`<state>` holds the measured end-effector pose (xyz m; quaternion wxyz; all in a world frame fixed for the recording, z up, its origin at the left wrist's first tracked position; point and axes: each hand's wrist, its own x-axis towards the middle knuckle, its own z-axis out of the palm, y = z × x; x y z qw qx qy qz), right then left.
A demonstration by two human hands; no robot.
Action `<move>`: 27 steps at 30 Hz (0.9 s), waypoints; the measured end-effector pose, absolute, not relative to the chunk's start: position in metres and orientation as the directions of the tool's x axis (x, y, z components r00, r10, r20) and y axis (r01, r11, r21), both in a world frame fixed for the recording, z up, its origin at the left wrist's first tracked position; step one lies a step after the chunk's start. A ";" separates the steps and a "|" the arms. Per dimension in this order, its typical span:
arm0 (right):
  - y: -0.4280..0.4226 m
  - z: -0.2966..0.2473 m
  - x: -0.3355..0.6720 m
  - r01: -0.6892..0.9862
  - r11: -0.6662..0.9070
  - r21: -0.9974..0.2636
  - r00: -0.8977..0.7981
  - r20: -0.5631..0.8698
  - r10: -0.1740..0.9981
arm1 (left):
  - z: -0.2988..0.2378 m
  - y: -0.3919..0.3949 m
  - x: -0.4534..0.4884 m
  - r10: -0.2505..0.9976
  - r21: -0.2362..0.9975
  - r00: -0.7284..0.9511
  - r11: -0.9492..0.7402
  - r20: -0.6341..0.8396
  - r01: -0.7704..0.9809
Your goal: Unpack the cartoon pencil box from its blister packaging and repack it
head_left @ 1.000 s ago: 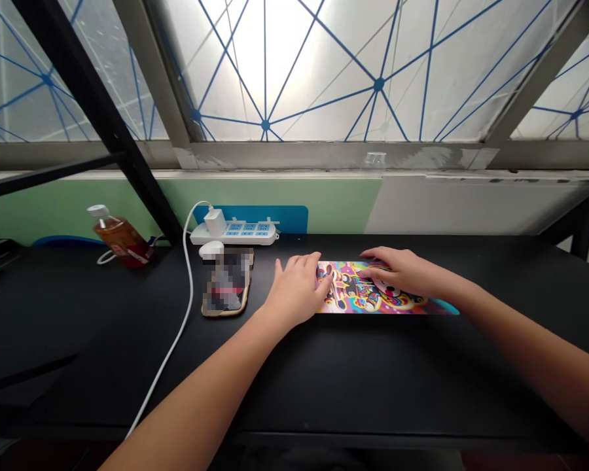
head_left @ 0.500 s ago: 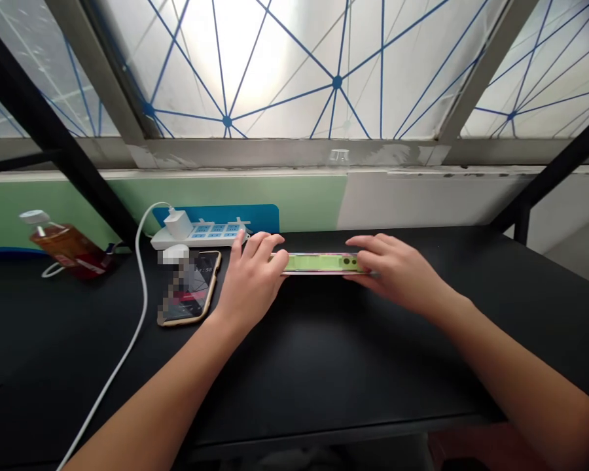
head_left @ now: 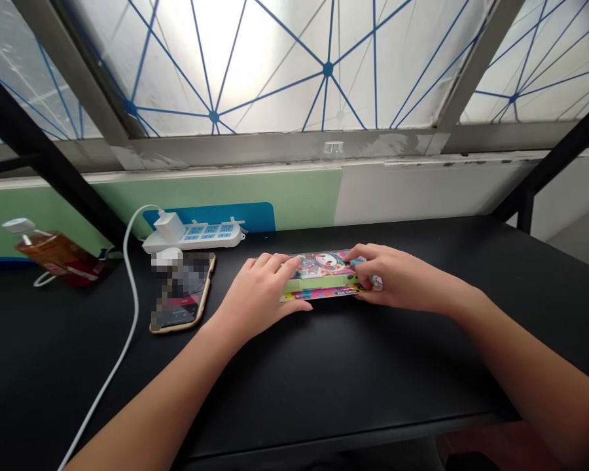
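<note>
A flat, colourful cartoon-printed case (head_left: 324, 271) with a green side edge lies on the black desk (head_left: 324, 373). My left hand (head_left: 258, 297) grips its left end with the fingers curled over the top. My right hand (head_left: 397, 281) holds the right end, fingers wrapped round the edge. The case's lid is tilted up slightly, and a pink strip shows beneath the green edge.
A phone (head_left: 181, 301) lies left of my left hand. Behind it sit a white power strip (head_left: 196, 235) with a charger and white cable (head_left: 122, 340). A bottle of brown drink (head_left: 53, 255) lies at the far left. Windows and black frame bars rise behind.
The case lay flat and face up a second ago, was raised on its edge showing the green side, and now sits nearer me with the top printed face showing again.
</note>
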<state>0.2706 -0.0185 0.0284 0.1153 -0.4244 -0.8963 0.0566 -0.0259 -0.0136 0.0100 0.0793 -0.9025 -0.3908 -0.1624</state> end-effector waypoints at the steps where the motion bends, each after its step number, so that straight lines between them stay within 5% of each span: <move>1: -0.019 0.029 0.270 0.755 0.625 -0.200 -0.610 0.137 0.780 | 0.010 -0.013 -0.026 0.687 -0.006 0.639 -0.680 0.346 0.733; 13: -0.006 0.012 0.266 0.751 0.587 -0.301 -0.532 0.252 0.809 | -0.008 0.005 -0.040 0.807 0.261 0.525 -0.586 0.271 0.767; 21: 0.007 0.007 0.274 0.840 0.516 -0.168 -0.415 0.414 0.810 | 0.007 -0.015 -0.028 0.636 0.020 0.552 -0.665 0.540 0.746; 27: -0.001 0.016 0.269 0.838 0.546 0.026 -0.457 0.580 0.674 | 0.016 -0.018 -0.031 0.633 -0.037 0.496 -0.595 0.595 0.803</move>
